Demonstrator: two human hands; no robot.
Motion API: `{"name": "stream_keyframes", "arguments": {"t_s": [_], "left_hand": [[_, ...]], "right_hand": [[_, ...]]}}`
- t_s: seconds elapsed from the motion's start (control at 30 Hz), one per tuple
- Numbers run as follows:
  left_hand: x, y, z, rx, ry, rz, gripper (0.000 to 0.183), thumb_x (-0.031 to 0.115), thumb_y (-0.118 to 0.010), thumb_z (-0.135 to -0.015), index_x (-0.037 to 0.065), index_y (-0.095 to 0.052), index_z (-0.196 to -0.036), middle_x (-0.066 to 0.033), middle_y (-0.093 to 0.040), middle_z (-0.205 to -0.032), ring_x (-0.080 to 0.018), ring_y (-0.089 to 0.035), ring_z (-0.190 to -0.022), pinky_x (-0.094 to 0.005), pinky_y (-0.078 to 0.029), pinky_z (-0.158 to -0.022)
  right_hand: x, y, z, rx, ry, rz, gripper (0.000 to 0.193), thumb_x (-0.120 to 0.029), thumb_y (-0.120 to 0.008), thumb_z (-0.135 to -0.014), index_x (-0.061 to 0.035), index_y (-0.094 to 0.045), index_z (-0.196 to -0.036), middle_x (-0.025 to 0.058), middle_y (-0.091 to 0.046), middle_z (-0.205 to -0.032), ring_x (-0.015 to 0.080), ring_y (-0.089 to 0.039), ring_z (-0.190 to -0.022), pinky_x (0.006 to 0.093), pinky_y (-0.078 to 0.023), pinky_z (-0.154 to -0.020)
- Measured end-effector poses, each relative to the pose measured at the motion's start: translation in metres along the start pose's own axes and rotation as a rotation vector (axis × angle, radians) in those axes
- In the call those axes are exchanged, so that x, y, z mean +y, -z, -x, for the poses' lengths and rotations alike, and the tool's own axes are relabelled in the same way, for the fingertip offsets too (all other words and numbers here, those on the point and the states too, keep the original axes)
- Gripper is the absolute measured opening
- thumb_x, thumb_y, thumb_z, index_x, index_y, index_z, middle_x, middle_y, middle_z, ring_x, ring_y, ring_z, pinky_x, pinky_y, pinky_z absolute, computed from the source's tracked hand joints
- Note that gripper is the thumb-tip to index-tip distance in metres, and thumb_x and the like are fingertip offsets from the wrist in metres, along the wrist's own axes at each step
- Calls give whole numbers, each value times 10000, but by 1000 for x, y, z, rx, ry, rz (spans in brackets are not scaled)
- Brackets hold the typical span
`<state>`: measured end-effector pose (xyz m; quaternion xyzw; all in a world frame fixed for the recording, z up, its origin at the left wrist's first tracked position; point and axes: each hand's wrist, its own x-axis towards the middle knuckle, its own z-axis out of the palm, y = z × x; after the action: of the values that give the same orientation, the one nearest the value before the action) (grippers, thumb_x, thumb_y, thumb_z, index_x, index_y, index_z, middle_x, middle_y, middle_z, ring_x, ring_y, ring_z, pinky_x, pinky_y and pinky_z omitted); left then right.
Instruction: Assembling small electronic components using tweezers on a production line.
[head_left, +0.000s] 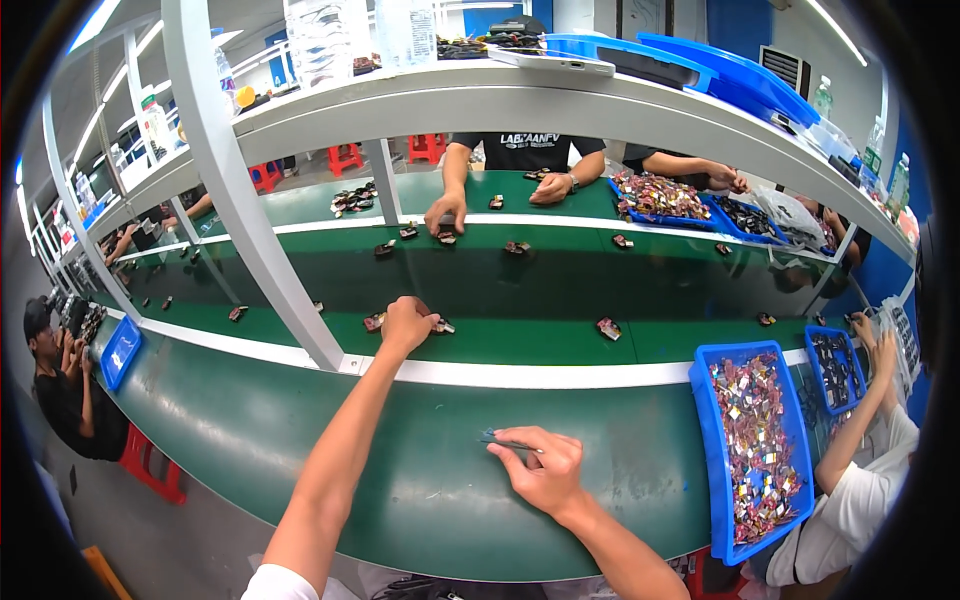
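Green tabletop (620, 440) spans foreground; green belt (520, 340) beyond white rail (500, 375). Blue tray (712, 440) of multicoloured pieces (755, 440) at tabletop's right. Right hand (545, 465) over tabletop, grip pinching slim dark tool (513, 443) between thumb and fingers. Left hand (405, 325) at belt, small reddish-dark parts (374, 322) either side; whether its grip grasps one, cannot tell.

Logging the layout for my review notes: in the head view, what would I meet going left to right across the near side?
Small blue tray → slanted white post → left hand → right hand pinching a slim tool → large blue tray of small parts → smaller blue tray of black parts.
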<state>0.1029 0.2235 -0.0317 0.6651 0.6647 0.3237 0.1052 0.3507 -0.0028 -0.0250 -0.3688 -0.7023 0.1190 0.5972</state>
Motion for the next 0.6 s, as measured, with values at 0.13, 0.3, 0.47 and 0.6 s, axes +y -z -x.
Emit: {"name": "stream_keyframes", "arguments": {"t_s": [0.13,0.3,0.47,0.6], "left_hand": [[0,2,6,-82,209,273,179,112,-775,-841,-47,-691,-849,-127,-745,-745,-191,-691,-527,-321,-553,-495],[7,26,34,-105,258,496,146,62,-723,-902,-60,-644,-918,-73,-682,-674,-143,-659,-533,-280,-496,-431],[39,47,94,-199,178,609,163,44,-691,-911,-79,-636,-1002,-110,-713,-712,-144,-658,-516,-280,-480,-406],[62,60,159,-367,221,707,200,39,-669,-933,-77,-670,-1095,-107,-714,-758,-122,-642,-520,-262,-455,-402]], "right_hand": [[-5,2,-2,-25,-34,42,154,-54,-855,-746,-75,-741,-846,37,-773,-858,125,-500,-418,259,-388,-424],[-6,-4,1,-40,-33,-19,164,-35,-865,-731,-62,-764,-857,44,-769,-841,55,-401,-394,226,-321,-409],[-6,3,3,-43,-262,-79,142,-49,-861,-768,-38,-767,-874,33,-749,-803,26,-398,-423,215,-299,-421],[-4,7,-1,-25,-492,-322,136,-33,-845,-808,-4,-749,-900,15,-721,-824,-9,-403,-497,192,-290,-449]]}}
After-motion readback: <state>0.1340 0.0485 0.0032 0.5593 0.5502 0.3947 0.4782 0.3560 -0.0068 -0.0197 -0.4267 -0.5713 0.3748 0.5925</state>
